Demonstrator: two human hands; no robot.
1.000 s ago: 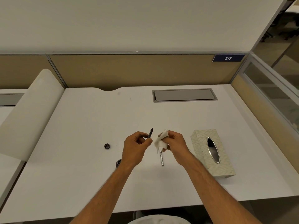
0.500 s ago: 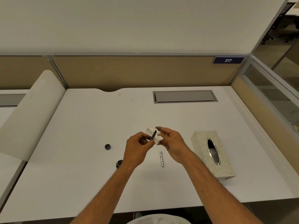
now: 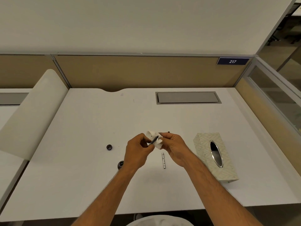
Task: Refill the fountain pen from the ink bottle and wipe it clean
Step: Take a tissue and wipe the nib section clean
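Note:
My left hand [image 3: 138, 150] pinches the dark nib section of the fountain pen [image 3: 154, 140], its tip pointing up and right into a white tissue [image 3: 157, 139]. My right hand [image 3: 174, 144] holds that crumpled tissue against the nib. A silver pen barrel [image 3: 163, 160] lies on the desk just below my hands. The ink bottle [image 3: 120, 165] stands by my left wrist, partly hidden by it. Its dark cap [image 3: 109, 146] lies apart, further left.
A patterned tissue box [image 3: 215, 157] sits on the white desk [image 3: 81, 176] to the right. A grey cable hatch [image 3: 188, 97] is set in the desk's far side. A beige partition with a "217" sign [image 3: 232, 61] runs behind. A pale curved panel [image 3: 32, 108] rises at left.
My right hand lifted the tissue off the silver barrel and brought it to the nib held by my left hand; the tissue now wraps around the tip.

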